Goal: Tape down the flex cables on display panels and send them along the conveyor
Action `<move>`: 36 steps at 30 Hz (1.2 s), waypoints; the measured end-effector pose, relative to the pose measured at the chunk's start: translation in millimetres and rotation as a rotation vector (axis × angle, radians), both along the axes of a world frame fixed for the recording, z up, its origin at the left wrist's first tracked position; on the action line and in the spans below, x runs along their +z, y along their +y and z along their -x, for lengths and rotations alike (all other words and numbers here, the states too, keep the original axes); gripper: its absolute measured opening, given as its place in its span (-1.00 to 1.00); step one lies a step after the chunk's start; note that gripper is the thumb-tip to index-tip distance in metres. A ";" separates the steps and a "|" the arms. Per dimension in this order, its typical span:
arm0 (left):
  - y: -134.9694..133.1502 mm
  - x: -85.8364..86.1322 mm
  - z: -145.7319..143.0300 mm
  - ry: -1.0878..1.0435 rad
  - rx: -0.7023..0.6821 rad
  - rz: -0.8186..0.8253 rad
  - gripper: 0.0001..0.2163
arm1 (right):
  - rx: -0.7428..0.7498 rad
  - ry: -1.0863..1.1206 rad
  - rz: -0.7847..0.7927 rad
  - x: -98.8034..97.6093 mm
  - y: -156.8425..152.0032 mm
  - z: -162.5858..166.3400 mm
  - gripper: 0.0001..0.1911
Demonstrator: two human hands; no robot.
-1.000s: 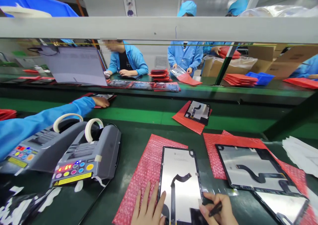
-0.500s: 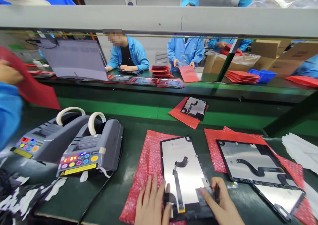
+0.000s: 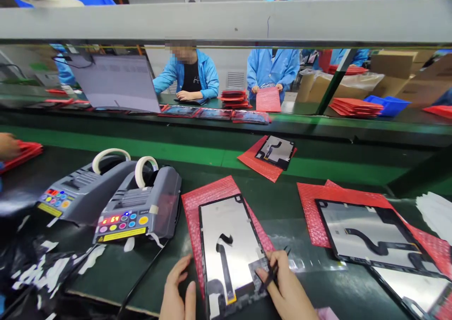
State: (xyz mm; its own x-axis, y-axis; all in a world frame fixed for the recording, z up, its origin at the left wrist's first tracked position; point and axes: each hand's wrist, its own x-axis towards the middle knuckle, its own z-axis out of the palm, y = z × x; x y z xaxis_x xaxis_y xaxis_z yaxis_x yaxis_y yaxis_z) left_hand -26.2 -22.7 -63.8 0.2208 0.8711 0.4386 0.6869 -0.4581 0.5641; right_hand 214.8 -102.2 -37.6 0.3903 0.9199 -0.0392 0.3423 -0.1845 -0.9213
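A tablet screen panel [image 3: 231,235], silver back upward with a dark ribbon cable [image 3: 225,266], lies on a red bubble-wrap bag [image 3: 192,207] in front of me. My left hand [image 3: 178,289] is open beside the panel's lower left edge, fingers loosely bent and thumb apart; whether it touches the panel I cannot tell. My right hand [image 3: 284,284] is closed on black tweezers [image 3: 271,274] at the panel's lower right edge. Its thumb lies over a greyish patch there.
Two tape dispensers [image 3: 141,212] stand at left, near scraps of white backing [image 3: 42,273]. More screen panels [image 3: 374,235] lie on red bags at right. Another panel [image 3: 275,150] rests further back. Co-workers sit and stand behind a shelf beam [image 3: 219,21]; a co-worker's hand [image 3: 9,147] shows far left.
The panel and its bag have shifted left and turned slightly. My left hand has come off the panel's surface to its left side. At far left, a co-worker's red bag has been lowered to the table.
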 end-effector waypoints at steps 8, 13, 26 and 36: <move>15.5 6.1 -1.4 0.494 -0.244 -0.374 -0.45 | 0.181 -0.586 0.138 39.9 26.4 -39.5 -0.89; 17.8 10.0 6.0 0.477 -0.277 -0.328 -0.39 | 0.166 -0.862 0.064 17.5 12.5 -81.4 -0.61; 45.1 13.7 -8.9 0.497 -0.239 -0.251 -0.40 | 0.406 -0.490 -0.018 19.3 25.5 -46.7 -0.93; 38.5 16.8 -26.7 0.470 -0.242 -0.143 -0.40 | 0.090 -0.469 -0.081 -9.5 -8.8 -90.3 -0.86</move>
State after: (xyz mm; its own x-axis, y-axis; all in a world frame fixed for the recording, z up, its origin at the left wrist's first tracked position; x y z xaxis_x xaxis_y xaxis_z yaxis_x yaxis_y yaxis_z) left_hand 0.6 15.8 -47.0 0.6084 0.7101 0.3544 0.7154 -0.6841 0.1425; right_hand 305.1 -111.0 -47.1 0.2673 0.9437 0.1949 0.7357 -0.0692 -0.6738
